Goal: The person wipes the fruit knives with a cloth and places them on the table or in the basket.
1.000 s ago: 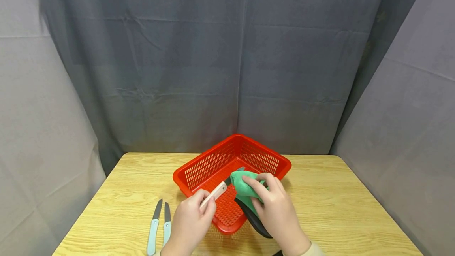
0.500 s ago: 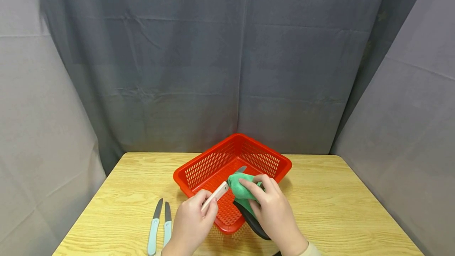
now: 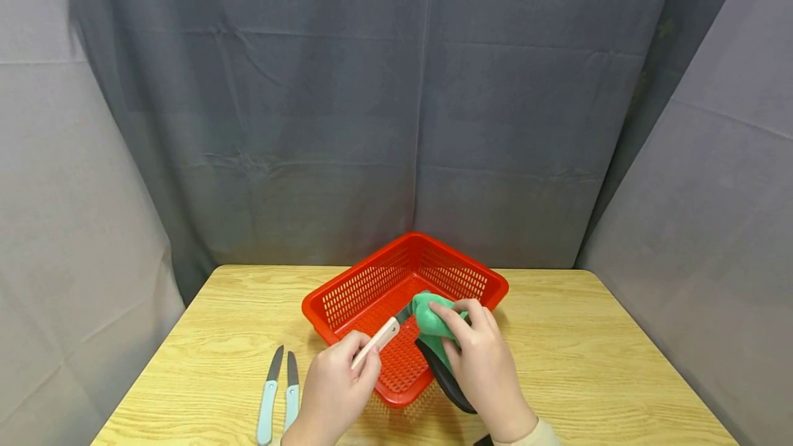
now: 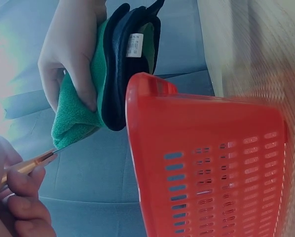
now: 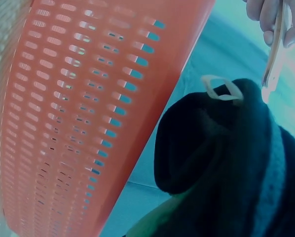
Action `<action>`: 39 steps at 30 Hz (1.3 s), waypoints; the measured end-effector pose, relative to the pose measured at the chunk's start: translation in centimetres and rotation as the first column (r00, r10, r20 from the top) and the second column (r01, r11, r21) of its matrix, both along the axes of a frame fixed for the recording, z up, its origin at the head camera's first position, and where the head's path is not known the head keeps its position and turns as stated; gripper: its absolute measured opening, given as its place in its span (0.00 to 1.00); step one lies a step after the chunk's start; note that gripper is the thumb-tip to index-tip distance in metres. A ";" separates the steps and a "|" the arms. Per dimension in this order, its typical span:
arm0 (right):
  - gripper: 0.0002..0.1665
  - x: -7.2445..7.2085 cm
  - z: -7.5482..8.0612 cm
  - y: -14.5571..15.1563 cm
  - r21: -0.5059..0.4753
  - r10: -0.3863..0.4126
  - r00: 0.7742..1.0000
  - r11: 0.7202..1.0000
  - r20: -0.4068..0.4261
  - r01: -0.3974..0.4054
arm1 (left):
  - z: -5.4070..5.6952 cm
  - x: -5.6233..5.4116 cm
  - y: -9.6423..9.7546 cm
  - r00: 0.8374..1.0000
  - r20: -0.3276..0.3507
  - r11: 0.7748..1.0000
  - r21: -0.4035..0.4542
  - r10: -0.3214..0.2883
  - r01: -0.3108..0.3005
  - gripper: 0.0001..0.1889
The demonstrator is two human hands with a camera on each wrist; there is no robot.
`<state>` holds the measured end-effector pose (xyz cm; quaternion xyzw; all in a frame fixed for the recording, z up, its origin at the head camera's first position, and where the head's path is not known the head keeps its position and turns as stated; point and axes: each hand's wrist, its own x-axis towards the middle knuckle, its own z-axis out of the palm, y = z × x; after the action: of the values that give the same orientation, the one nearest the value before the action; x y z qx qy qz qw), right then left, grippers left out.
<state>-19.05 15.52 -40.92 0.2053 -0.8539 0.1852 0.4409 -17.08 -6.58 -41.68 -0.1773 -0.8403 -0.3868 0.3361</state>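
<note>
My left hand (image 3: 337, 380) grips a knife by its pale handle (image 3: 379, 341), with the blade pointing up and to the right over the red basket (image 3: 396, 399). My right hand (image 3: 486, 356) pinches a folded green cloth (image 3: 434, 319) with black edging (image 3: 446, 378) round the blade's outer part, so the tip is hidden. A stretch of dark blade shows between handle and cloth. In the left wrist view the cloth's edging carries a white label (image 4: 134, 45); in the right wrist view a small white loop (image 5: 224, 94) sticks out from it.
Two knives with light blue handles, a longer one (image 3: 267, 405) and a shorter one (image 3: 292, 401), lie side by side left of my left hand, blades pointing away. The slotted basket stands mid-table, one corner towards me. A grey curtain (image 3: 310, 122) hangs behind the wooden table (image 3: 595, 356).
My right hand first slid the cloth down the blade towards the handle, baring the tip, then back out over the tip. The left hand and the knife stay almost still.
</note>
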 end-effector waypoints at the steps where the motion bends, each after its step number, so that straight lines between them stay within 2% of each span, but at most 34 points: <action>1: 0.37 0.0 0.0 0.0 -0.004 -0.007 1.000 1.000 0.000 0.007 | 0.0 0.0 0.0 1.000 -0.001 1.000 -0.001 0.000 0.000 0.08; 5: 0.36 -0.2 0.0 0.2 -0.017 -0.036 0.999 0.999 0.019 0.037 | 0.0 0.0 -0.1 1.000 0.008 1.000 -0.004 -0.002 0.002 0.07; 15: 0.32 -0.3 0.1 0.5 -0.062 -0.134 0.989 0.988 0.063 0.138 | -0.2 -0.2 -0.2 0.995 0.097 0.999 -0.027 0.027 -0.024 0.05; 27: 0.33 -0.1 0.0 0.3 -0.049 -0.139 0.986 0.988 0.090 0.144 | -0.4 -0.4 -0.1 0.993 0.110 0.998 -0.054 0.035 -0.030 0.05; 39: 0.35 -0.3 0.0 0.3 -0.071 -0.126 0.992 0.989 0.025 0.127 | -0.4 -0.4 0.0 0.990 0.134 0.998 -0.056 0.040 -0.033 0.04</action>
<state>-19.32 15.82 -40.90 0.1329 -0.8625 0.1897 0.4500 -17.49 -6.61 -42.05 -0.1440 -0.8743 -0.3690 0.2805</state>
